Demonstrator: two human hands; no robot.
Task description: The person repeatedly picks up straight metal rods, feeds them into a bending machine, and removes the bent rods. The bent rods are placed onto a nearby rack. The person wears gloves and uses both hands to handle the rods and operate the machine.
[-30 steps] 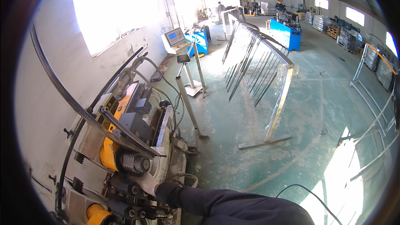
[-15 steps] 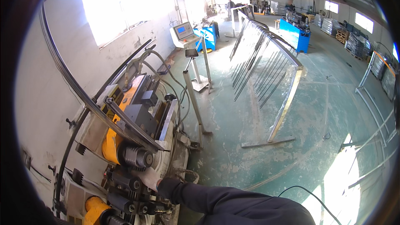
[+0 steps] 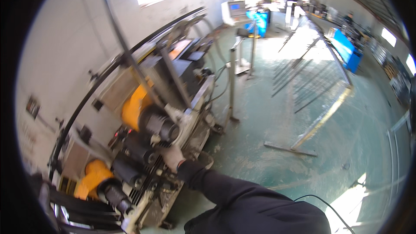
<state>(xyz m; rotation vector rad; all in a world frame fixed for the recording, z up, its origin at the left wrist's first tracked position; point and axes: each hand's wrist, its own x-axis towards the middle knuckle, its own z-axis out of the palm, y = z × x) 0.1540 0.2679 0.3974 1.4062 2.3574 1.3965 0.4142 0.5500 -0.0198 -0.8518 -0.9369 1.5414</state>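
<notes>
My right hand [image 3: 172,156], in a pale glove below a dark sleeve, reaches into the roller machine from the lower right. It is beside the ridged black upper roller [image 3: 161,125], in front of a yellow housing [image 3: 135,107]. Its fingers are blurred and partly hidden among the machine parts; whether they grip anything cannot be made out. Behind the rollers, a long metal bar [image 3: 123,39] slants down from the top toward the upper roller. Smaller dark rollers [image 3: 126,171] and a second yellow housing [image 3: 93,177] lie nearer me. My left hand does not show.
A control panel [image 3: 236,8] on a stand is beyond the machine, near an upright metal post [image 3: 232,78]. To the right, a slanting frame [image 3: 323,119] carries thin dark rods. A black cable [image 3: 323,200] lies at lower right. Blue machines [image 3: 344,50] stand farther off.
The view has swung left and down, so the machine sits farther right and more of its near end shows. My right hand remains at the rollers. The picture is now motion-blurred.
</notes>
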